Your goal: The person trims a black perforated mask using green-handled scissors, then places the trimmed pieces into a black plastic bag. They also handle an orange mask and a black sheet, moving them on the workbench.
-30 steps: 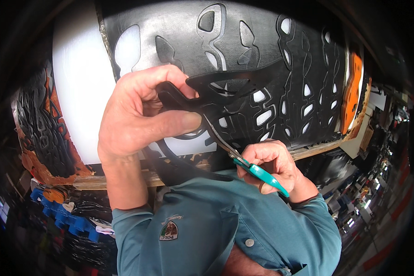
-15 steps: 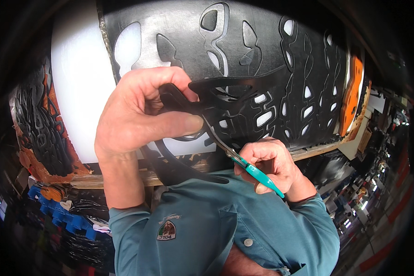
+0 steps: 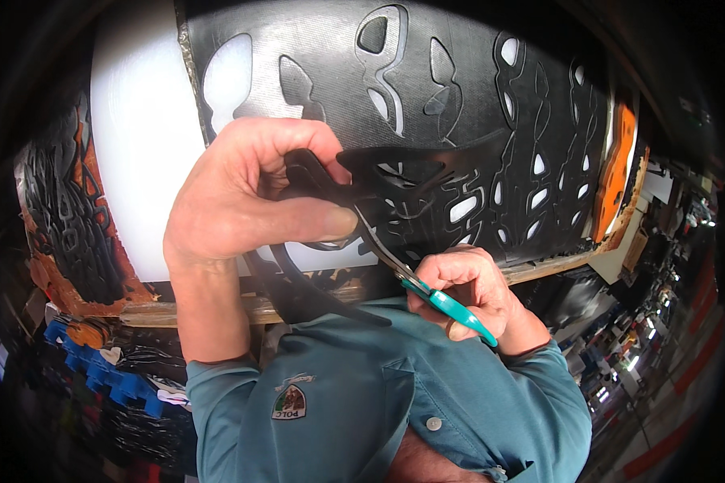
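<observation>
Curved, smooth black sheet piece [image 3: 362,165], pierced by a cut-out.
Left hand [image 3: 238,193] pinches it; right hand [image 3: 474,286], apart, grips teal-handled metal scissors [image 3: 451,304].

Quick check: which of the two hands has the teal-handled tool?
The right hand, lower in the picture, holds the teal-handled tool. The left hand instead pinches the cut black piece between thumb and fingers.
</observation>
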`<state>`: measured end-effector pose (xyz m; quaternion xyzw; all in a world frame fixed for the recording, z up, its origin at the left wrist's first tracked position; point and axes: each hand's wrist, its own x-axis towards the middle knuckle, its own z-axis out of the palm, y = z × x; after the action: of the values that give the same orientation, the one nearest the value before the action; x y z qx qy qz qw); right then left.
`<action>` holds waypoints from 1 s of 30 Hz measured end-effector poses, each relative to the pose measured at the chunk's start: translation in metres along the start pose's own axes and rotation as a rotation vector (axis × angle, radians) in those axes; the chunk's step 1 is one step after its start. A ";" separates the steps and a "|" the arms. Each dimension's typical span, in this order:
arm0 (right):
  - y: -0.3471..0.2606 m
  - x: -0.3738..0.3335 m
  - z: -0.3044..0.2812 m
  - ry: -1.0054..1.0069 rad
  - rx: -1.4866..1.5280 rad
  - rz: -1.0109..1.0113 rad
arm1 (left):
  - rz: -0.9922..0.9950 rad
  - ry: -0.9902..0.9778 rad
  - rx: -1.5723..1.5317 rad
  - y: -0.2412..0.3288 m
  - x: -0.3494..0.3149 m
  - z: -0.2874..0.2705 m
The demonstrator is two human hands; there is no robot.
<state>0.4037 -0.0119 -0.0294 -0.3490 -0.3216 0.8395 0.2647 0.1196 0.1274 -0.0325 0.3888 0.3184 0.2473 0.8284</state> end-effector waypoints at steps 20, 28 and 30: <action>0.007 0.003 -0.006 0.030 -0.114 -0.169 | -0.045 0.013 0.092 -0.011 0.006 -0.007; -0.016 0.015 0.001 0.574 -0.271 -0.424 | 0.086 0.068 -0.012 -0.016 0.008 -0.001; -0.019 0.035 0.008 0.700 -0.085 -0.486 | 0.127 0.054 -0.009 -0.017 0.009 0.002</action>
<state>0.3797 0.0213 -0.0256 -0.5374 -0.3198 0.5696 0.5334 0.1295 0.1222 -0.0485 0.3979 0.3142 0.3113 0.8038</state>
